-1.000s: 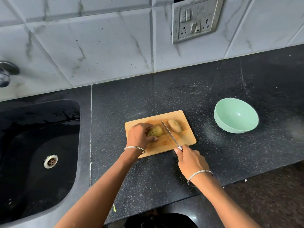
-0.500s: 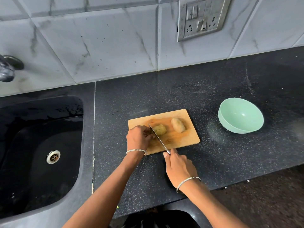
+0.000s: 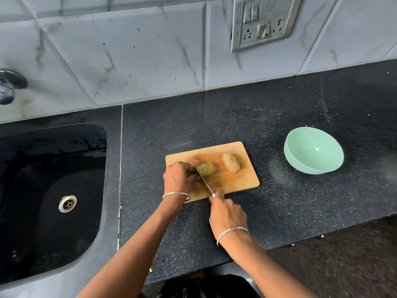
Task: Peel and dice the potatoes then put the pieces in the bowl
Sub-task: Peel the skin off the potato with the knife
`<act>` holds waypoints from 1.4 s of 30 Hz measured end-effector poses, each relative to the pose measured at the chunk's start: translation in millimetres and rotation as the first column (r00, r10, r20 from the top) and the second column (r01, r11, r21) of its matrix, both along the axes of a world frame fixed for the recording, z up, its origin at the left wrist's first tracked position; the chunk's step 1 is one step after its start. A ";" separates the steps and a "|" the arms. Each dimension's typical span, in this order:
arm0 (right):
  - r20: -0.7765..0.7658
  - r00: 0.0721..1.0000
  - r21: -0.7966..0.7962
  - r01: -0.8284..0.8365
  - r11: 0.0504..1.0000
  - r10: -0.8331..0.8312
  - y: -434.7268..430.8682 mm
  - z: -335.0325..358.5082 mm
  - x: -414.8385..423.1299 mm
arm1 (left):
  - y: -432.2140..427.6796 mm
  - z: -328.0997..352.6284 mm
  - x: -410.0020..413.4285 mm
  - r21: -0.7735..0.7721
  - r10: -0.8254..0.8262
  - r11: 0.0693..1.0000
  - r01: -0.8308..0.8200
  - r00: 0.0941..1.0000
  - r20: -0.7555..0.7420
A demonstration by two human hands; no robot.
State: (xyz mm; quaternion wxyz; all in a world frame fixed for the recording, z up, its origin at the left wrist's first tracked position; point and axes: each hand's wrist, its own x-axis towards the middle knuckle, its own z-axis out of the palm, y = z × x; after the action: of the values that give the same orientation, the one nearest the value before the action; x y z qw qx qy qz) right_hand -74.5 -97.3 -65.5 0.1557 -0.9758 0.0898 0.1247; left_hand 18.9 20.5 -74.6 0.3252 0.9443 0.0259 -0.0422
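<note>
On the wooden cutting board [image 3: 238,183] lie two peeled potatoes. The nearer potato [image 3: 206,168] sits mid-board and the other potato [image 3: 231,162] lies to its right. My right hand [image 3: 227,214] grips the handle of a knife [image 3: 202,179], whose blade slants against the left end of the nearer potato. My left hand [image 3: 178,179] rests on the board just left of the blade with its fingers curled. Whether they hold any potato is hidden. The mint green bowl [image 3: 313,150] stands empty on the counter, to the right of the board.
The black speckled counter [image 3: 279,211] surrounds the board. A black sink [image 3: 53,190] with a metal drain lies to the left, with a tap [image 3: 8,87] above it. A switch and socket plate [image 3: 262,20] sits on the tiled wall.
The knife has moved from between the two potatoes to the left end of the nearer potato. My left hand has drawn back from that potato to the left of the blade.
</note>
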 end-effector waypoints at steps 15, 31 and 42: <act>-0.098 0.994 0.047 0.044 0.998 -0.039 0.4 -7.1 4.7 | -0.9 -1.5 0.2 -0.029 0.029 0.999 -0.029 0.999 0.013; -0.104 0.994 0.079 0.048 0.996 -0.039 -2.6 -4.7 4.7 | 8.3 0.3 15.0 0.263 -0.493 0.862 0.433 0.835 0.244; -0.158 0.986 0.095 0.064 0.993 -0.048 -10.3 5.6 -20.7 | 5.6 23.1 24.5 0.423 -0.570 0.736 0.528 0.821 -0.033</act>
State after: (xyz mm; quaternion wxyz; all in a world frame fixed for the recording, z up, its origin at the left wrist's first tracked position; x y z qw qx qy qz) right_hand -95.2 -107.6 -60.0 0.2003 -0.9512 0.1228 0.2003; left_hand 43.4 26.1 -51.5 0.0913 0.9572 -0.2617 -0.0831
